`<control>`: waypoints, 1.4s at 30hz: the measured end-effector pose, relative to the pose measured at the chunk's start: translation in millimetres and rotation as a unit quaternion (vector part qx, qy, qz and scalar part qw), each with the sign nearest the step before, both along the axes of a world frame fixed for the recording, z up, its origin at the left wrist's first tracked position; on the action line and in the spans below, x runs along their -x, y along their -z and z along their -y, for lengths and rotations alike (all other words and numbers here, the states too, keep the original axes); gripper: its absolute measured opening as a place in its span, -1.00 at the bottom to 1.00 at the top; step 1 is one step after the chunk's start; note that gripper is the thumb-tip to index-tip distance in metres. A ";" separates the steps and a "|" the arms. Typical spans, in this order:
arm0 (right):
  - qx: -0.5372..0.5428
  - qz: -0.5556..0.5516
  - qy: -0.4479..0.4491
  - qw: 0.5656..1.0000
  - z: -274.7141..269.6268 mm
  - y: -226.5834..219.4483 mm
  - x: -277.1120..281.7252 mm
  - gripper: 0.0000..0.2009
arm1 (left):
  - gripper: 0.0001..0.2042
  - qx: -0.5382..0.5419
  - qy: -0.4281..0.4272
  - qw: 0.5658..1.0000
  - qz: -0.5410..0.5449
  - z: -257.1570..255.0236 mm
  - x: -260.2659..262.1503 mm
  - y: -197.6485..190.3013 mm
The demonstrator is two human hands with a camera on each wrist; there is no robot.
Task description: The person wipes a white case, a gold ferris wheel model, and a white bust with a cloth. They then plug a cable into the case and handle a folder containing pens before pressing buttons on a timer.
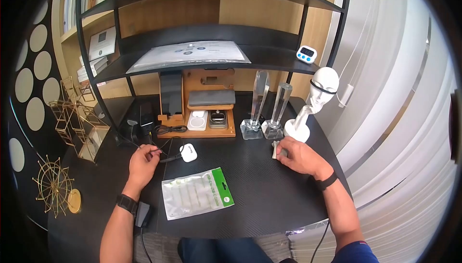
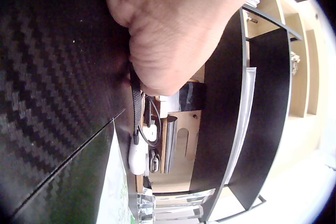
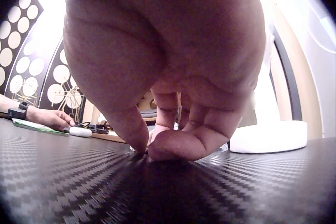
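Note:
My left hand (image 1: 143, 166) is at the left of the black desk, its fingers curled on a black strap (image 1: 169, 159). The strap (image 2: 136, 109) runs from under the hand (image 2: 165, 29) to a white case (image 2: 137, 155), which lies flat on the desk in the head view. Over on the right, my right hand (image 1: 301, 156) pinches a small pale object (image 1: 275, 150) at the desk surface, in front of the white mannequin's base. In the right wrist view the thumb and curled fingers of this hand (image 3: 168, 50) meet low at the desk and hide most of the object.
A white-green packet (image 1: 197, 194) lies between the arms. Behind stand a wooden organizer (image 1: 219, 130), two clear trophies (image 1: 251, 129) and a mannequin head (image 1: 324, 81), under a black shelf (image 1: 274, 61). Coiled cable (image 1: 171, 129) lies before the organizer. A black adapter (image 1: 143, 214) is beside the left wrist.

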State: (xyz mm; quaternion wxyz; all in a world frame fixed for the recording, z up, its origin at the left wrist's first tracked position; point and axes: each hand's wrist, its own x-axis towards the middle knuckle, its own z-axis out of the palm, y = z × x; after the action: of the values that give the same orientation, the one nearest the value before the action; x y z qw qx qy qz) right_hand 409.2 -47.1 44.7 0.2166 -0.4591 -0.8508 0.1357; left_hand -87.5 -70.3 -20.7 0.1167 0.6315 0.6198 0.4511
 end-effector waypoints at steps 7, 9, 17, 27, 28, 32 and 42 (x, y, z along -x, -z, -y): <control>0.002 0.019 0.004 1.000 2.3 -3.4 2.9 -0.86 | -0.82 -0.005 -0.001 1.000 -0.017 1.6 -1.0 -2.1; 0.008 0.017 0.009 1.000 4.5 -6.4 4.1 -0.86 | -0.82 -0.001 -0.001 1.000 -0.009 1.6 -0.7 -0.9; 0.007 0.012 0.005 1.000 2.6 -2.7 2.2 -0.85 | -0.83 0.004 -0.004 1.000 -0.022 0.5 0.6 -0.5; 0.006 0.005 0.001 1.000 1.8 1.0 0.1 -0.85 | -0.82 0.000 0.000 1.000 -0.006 -0.3 0.4 -1.0; -0.009 0.009 -0.003 1.000 0.7 2.9 -1.2 -0.85 | -0.82 0.002 0.004 1.000 -0.014 -0.2 1.6 0.7; 0.012 0.011 0.007 1.000 3.0 -3.2 2.7 -0.85 | -0.80 0.002 -0.001 1.000 -0.010 1.1 0.1 0.0; -0.009 0.019 -0.006 1.000 0.7 0.3 0.5 -0.85 | -0.83 0.010 0.000 1.000 -0.014 3.4 -3.9 -5.0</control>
State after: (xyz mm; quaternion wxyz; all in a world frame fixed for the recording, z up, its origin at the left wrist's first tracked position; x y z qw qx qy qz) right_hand 408.7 -47.9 44.4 0.2035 -0.4549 -0.8585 0.1208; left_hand -83.6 -73.7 -15.6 0.1144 0.6361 0.6261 0.4363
